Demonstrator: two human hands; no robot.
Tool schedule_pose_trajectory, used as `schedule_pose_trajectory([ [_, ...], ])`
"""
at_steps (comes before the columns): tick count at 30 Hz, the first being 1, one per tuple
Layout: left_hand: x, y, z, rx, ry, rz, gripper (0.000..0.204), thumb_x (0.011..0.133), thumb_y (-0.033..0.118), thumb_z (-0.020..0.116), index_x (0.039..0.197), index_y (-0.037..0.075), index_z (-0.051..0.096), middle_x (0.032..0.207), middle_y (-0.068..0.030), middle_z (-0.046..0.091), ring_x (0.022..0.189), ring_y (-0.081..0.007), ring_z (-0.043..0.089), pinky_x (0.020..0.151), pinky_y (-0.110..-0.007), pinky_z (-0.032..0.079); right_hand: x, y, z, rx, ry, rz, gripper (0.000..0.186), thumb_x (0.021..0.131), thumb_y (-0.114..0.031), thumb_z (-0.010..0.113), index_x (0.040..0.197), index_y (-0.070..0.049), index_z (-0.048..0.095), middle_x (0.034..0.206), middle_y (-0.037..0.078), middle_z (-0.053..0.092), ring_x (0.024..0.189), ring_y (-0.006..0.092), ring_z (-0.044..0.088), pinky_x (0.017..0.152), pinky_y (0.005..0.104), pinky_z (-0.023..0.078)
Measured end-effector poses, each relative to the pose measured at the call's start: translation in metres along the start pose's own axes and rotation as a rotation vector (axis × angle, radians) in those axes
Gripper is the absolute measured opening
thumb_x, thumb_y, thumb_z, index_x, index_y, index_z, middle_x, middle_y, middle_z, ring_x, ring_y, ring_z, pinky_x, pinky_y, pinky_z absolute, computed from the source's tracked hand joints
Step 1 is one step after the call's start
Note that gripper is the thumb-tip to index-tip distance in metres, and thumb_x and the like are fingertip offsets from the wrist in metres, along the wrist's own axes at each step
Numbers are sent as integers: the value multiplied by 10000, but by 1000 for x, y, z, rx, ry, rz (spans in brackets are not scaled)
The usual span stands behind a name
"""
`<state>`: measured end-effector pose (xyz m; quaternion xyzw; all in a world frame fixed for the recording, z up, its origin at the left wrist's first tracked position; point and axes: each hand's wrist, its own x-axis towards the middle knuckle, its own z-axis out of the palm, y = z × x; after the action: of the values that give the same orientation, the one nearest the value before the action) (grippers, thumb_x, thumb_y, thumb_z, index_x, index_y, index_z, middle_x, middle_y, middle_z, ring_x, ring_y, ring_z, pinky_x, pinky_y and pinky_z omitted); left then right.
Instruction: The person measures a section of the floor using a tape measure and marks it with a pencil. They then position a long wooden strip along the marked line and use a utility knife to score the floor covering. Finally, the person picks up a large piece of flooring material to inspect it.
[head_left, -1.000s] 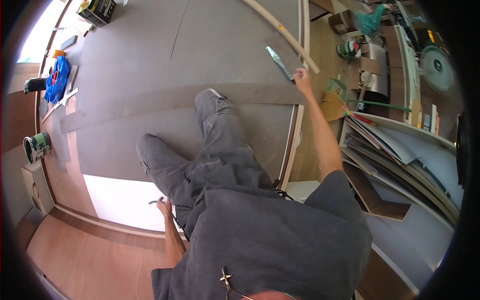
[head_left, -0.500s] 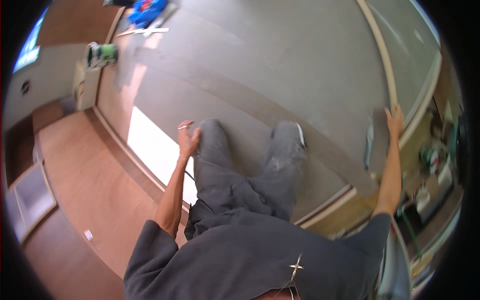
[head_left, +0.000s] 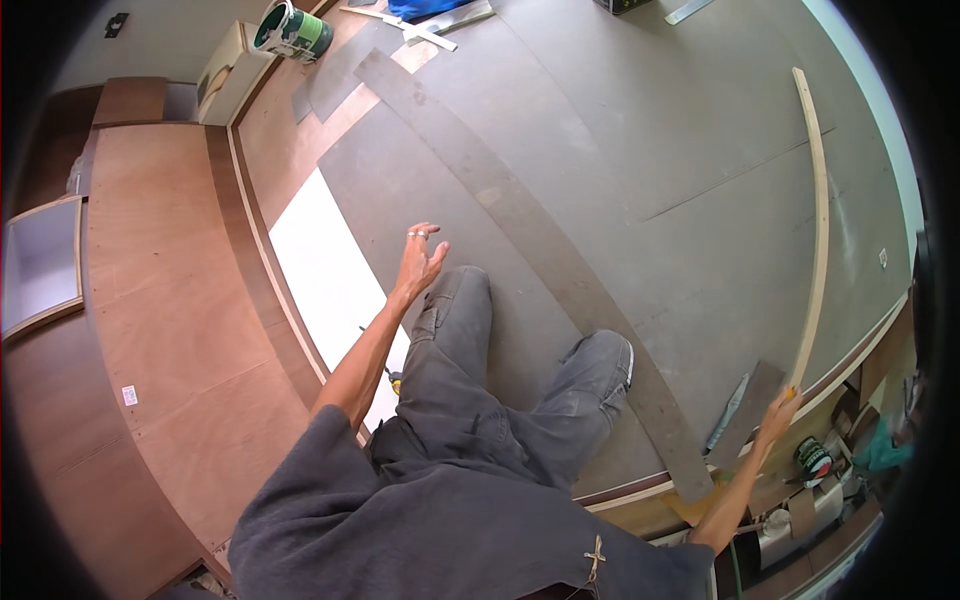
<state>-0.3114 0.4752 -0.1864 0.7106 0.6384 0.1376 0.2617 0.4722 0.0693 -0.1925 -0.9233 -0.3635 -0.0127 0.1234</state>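
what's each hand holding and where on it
The right hand touches the near end of the long wooden strip; a full grip cannot be told. The left hand is open, empty.

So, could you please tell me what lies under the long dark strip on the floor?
The long dark strip lies flat on grey floor sheets. Its lower part passes behind the person's trouser leg, so that stretch is hidden, as is anything beneath it.
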Motion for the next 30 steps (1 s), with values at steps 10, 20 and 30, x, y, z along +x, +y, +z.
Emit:
schedule_pose_trajectory([
  [10, 122, -1, 7, -226, 77, 79, 417, 925, 209, 723, 1285, 38, 601, 1394, -194, 529, 1306, -374, 525, 1083, -454, 452, -190, -221, -45, 290, -50, -20, 374, 947, -178, 761, 1238, 2, 609, 1081, 171, 655, 943, 315, 631, 872, 378, 517],
  [20, 233, -58, 7, -302, 259, -52, 450, 1007, 281, 613, 1349, -6, 554, 1391, -230, 558, 1294, -371, 549, 1069, -440, 459, -140, -446, 21, 404, -250, -349, 395, 857, -184, 824, 1182, -48, 644, 933, 135, 645, 839, 339, 664, 734, 415, 526],
  [30, 315, -86, 15, -706, 314, -279, 757, 992, 444, 679, 1494, -16, 348, 1232, -107, 617, 1091, -196, 614, 860, -338, 532, -140, -509, 136, 413, -279, -406, 429, 808, -240, 862, 1152, -77, 664, 972, 92, 663, 878, 296, 659, 746, 416, 508],
])
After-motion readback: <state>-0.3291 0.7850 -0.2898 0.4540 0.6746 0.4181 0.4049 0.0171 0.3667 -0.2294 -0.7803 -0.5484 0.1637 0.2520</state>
